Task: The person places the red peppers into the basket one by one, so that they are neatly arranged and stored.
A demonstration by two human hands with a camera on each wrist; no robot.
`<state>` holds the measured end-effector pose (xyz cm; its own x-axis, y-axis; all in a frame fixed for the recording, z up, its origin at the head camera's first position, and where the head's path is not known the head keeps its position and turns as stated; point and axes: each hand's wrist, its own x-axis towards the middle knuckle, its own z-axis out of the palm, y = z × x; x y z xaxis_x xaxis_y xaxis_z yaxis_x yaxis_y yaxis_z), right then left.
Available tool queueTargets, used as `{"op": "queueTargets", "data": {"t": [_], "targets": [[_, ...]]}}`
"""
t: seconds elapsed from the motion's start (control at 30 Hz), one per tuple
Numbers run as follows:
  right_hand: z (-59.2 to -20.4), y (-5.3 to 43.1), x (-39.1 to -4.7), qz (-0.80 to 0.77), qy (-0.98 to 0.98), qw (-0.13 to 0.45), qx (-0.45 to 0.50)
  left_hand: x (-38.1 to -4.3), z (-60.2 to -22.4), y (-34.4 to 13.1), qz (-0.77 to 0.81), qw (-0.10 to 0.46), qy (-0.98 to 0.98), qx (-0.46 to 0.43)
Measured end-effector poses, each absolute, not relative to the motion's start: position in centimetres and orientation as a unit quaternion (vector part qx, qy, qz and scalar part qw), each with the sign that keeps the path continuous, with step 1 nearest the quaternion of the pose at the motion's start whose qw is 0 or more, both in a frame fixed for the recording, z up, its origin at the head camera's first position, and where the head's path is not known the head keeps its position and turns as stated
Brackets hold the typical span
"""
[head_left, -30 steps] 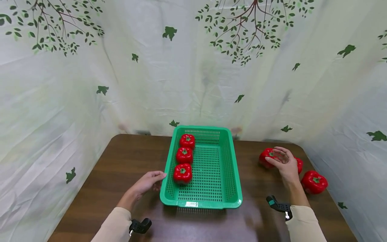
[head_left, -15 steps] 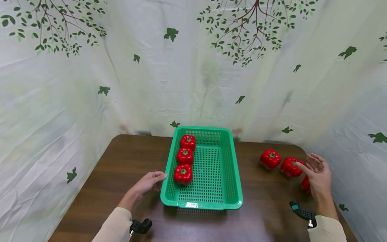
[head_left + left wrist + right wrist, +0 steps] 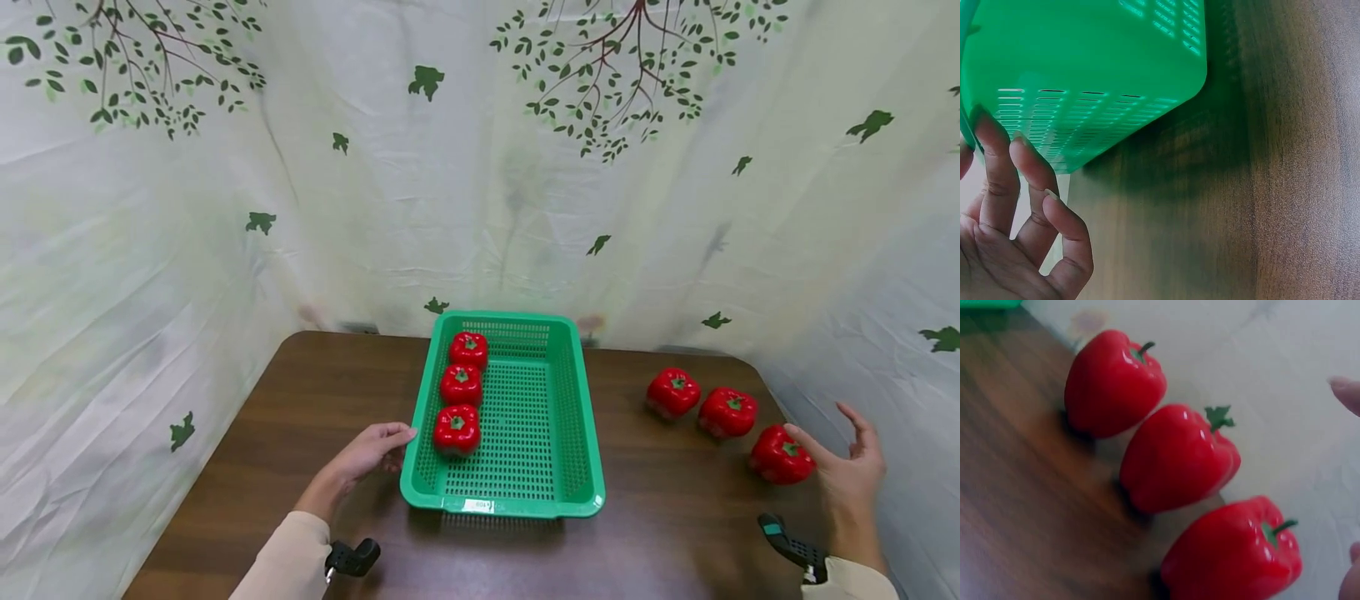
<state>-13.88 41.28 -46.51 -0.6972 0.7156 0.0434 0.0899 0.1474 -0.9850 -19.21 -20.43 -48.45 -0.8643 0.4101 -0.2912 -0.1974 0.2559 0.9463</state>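
Observation:
My left hand (image 3: 369, 454) pinches the left rim of a green plastic basket (image 3: 517, 437) between thumb and fingers. In the left wrist view, fingertips (image 3: 990, 128) reach the rim from the outer side of the basket wall. Three red bell peppers (image 3: 460, 384) line the basket's left side in a column. To the right, on the table, a slanting row holds a far bell pepper (image 3: 673, 392), a middle bell pepper (image 3: 727, 412) and a near bell pepper (image 3: 782, 455). Just right of the near one is my right hand (image 3: 851, 479), fingers spread, holding nothing.
The brown wooden table (image 3: 337, 375) has its back edge against a pale curtain (image 3: 375, 208) printed with leaves and branches. Its right edge runs close beside the loose peppers. Each wrist carries a black camera mount (image 3: 352, 558).
My right hand has moved rightward and toward me over the three loose peppers, to the right of the near one. The left hand keeps its grip on the basket; the peppers lie as before.

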Motion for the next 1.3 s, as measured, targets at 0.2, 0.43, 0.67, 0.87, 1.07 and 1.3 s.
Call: {"op": "queueTargets", "data": {"t": [0.2, 0.43, 0.67, 0.87, 1.07, 1.3], "targets": [[-47.6, 42.9, -13.3, 0.531, -0.785, 0.118, -0.296, -19.1, -48.4, -20.4, 0.607, 0.248, 0.752, 0.074], [-49.2, 43.6, -13.3, 0.545, -0.781, 0.107, -0.284, -19.2, -48.2, -20.4, 0.606, 0.248, 0.752, 0.076], [-50.0, 43.5, -13.7, 0.557, -0.768, 0.074, -0.308, -19.2, -48.2, -20.3, 0.608, 0.244, 0.752, 0.076], [-50.9, 43.0, -13.9, 0.524, -0.790, 0.056, -0.315, -19.2, -48.4, -20.4, 0.607, 0.245, 0.752, 0.076], [-52.0, 42.8, -13.9, 0.505, -0.795, 0.070, -0.329, -19.1, -48.3, -20.6, 0.604, 0.247, 0.753, 0.083], [-52.1, 42.8, -13.9, 0.509, -0.786, 0.081, -0.340, -19.1, -48.3, -20.4, 0.608, 0.246, 0.751, 0.077]]}}
